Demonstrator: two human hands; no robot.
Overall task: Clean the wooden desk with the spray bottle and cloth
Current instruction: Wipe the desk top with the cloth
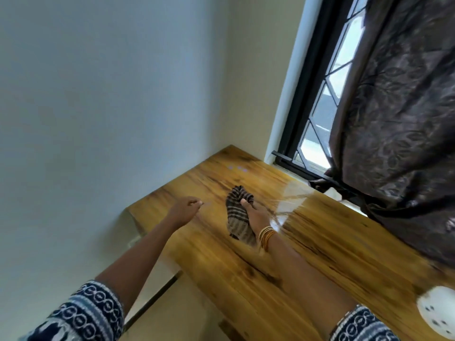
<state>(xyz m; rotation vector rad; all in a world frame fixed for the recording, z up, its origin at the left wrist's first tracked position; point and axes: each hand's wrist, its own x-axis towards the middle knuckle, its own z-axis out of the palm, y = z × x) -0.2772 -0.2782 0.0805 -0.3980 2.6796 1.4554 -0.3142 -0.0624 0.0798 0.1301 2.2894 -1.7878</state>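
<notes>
Cloth (237, 212) striped, long axis toward far wall, pinched by right hand (256, 212) on desk (320, 242); left hand (184, 207) loosely curled, holding nothing.

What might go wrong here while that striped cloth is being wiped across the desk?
1. The dark curtain hangs onto the desk's window side; a wide wipe by the right hand with the striped cloth might snag it.
2. The white dotted object lies near the right elbow and may get knocked.
3. The left hand hovers near the desk's edge, offering little support.
</notes>
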